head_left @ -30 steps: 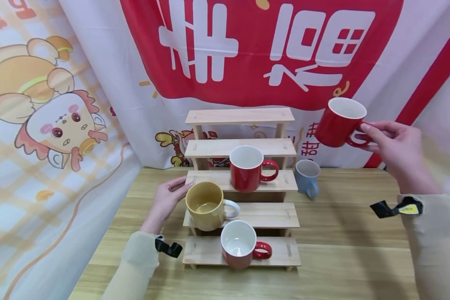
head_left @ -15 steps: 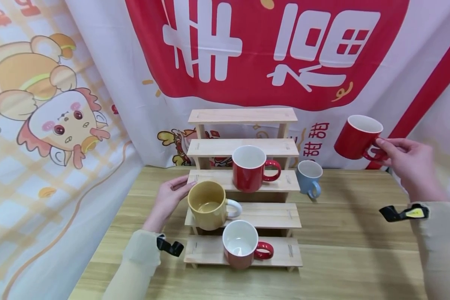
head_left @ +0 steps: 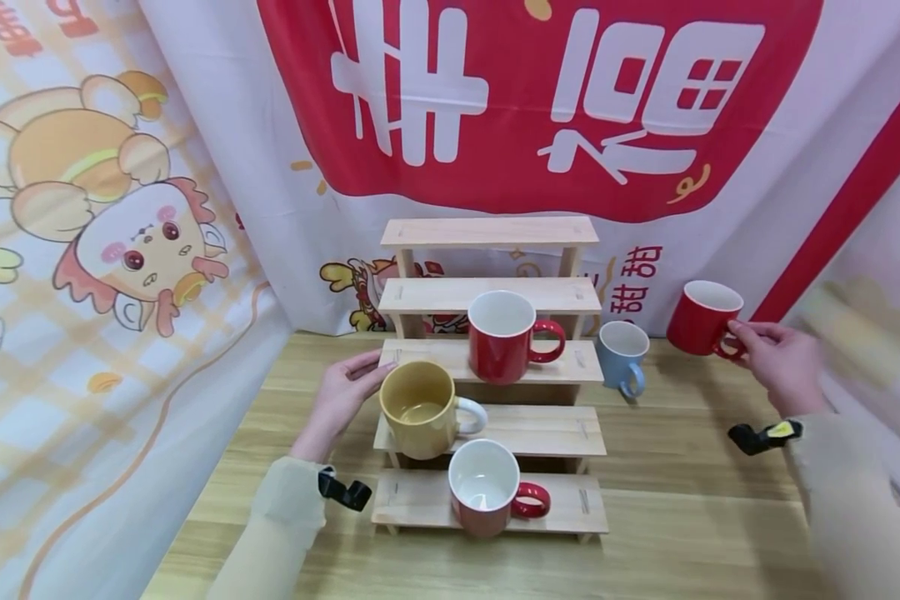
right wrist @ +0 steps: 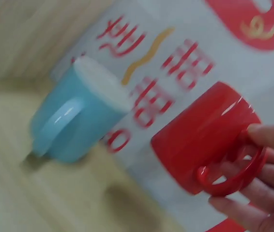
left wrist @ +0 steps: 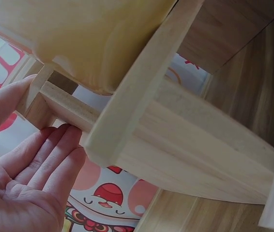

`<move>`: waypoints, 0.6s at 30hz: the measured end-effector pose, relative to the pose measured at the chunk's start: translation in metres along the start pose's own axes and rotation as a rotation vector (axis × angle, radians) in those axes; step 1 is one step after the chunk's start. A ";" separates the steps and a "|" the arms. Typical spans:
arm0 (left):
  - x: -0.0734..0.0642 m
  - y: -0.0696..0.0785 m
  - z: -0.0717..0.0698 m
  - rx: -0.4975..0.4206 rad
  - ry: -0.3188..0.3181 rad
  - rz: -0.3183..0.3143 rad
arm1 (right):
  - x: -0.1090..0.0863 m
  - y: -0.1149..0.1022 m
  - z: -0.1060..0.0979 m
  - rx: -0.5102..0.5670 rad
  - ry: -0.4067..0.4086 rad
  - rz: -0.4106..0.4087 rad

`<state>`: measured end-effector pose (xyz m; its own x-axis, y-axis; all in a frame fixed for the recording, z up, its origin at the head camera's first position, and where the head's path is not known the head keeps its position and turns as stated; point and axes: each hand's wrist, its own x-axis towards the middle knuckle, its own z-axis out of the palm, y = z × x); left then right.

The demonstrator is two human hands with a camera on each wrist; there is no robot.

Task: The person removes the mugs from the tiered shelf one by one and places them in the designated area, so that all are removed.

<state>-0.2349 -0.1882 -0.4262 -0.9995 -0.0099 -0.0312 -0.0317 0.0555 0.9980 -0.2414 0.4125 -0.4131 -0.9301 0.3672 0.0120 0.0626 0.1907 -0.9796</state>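
Note:
In the head view my right hand (head_left: pixel 786 367) holds a red mug (head_left: pixel 696 323) by its handle, at the back right above the table. The right wrist view shows the thumb on top of the handle (right wrist: pixel 238 179) and fingers curled under it. A light blue mug (head_left: pixel 621 354) stands on the table between that mug and the shelf. My left hand (head_left: pixel 341 400) grips the left end of a wooden step shelf (head_left: pixel 487 293), thumb above the board and fingers below it. Beside that hand, a yellow mug (head_left: pixel 414 421) with a white handle sits on the second step from the bottom.
Another red mug (head_left: pixel 498 346) stands on the middle step. A white-lined mug (head_left: pixel 483 500) with a red handle is on the lowest step. Printed cloth (head_left: pixel 525 183) hangs close behind the shelf and along both sides of the wooden table (head_left: pixel 690 533).
My right hand has lowered the red mug toward the table, first swinging right, then slightly back left. The left hand keeps its grip on the shelf, and the other mugs stay put.

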 end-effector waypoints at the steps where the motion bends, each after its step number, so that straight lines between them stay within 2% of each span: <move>1: 0.000 0.000 0.000 -0.002 0.000 0.000 | 0.001 0.007 0.002 0.008 0.007 -0.008; 5: -0.001 0.001 0.000 -0.008 0.003 0.004 | 0.002 0.035 0.011 0.006 0.047 -0.033; 9: -0.001 0.000 0.001 -0.007 0.006 0.013 | 0.002 0.054 0.019 -0.086 0.082 -0.051; 13: 0.000 -0.002 0.001 -0.008 0.015 0.006 | 0.003 0.066 0.024 -0.117 0.087 -0.040; 18: 0.000 -0.002 -0.001 -0.002 0.015 -0.008 | 0.003 0.074 0.029 -0.095 0.094 0.001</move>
<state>-0.2352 -0.1890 -0.4287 -0.9989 -0.0249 -0.0387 -0.0400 0.0533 0.9978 -0.2505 0.4012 -0.4912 -0.8921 0.4504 0.0346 0.1014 0.2745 -0.9562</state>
